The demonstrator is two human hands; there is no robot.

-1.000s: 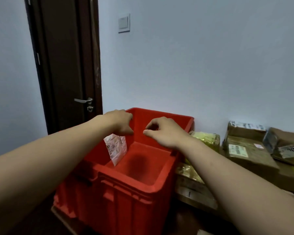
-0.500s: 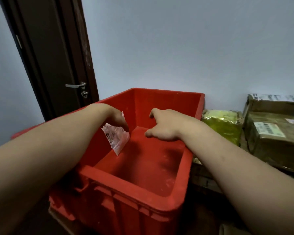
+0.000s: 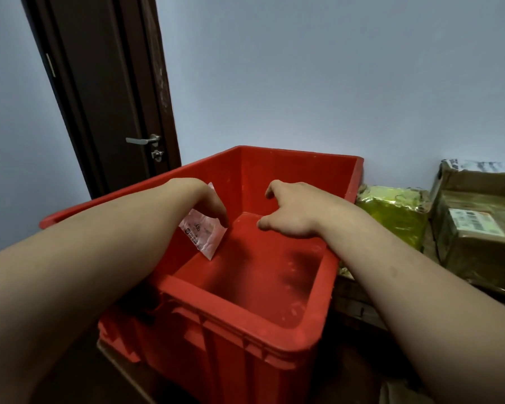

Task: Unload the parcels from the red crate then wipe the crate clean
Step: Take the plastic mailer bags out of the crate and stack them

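- The crate (image 3: 231, 360) stood upright with its mouth up. I judged its long axis ran from me toward the wall. I saw no parcels inside.
- The packet (image 3: 204, 231) had dropped from rim height to inside the crate by the left wall. It hung tilted, long axis diagonal, one corner pointing down.
- My left hand (image 3: 207, 199) pinched its top. My right hand (image 3: 292, 211) had lowered over the inside, fingers loosely apart and holding nothing.
- Parcels (image 3: 391, 214) lay just right of the crate, so unloading looked done and wiping next.
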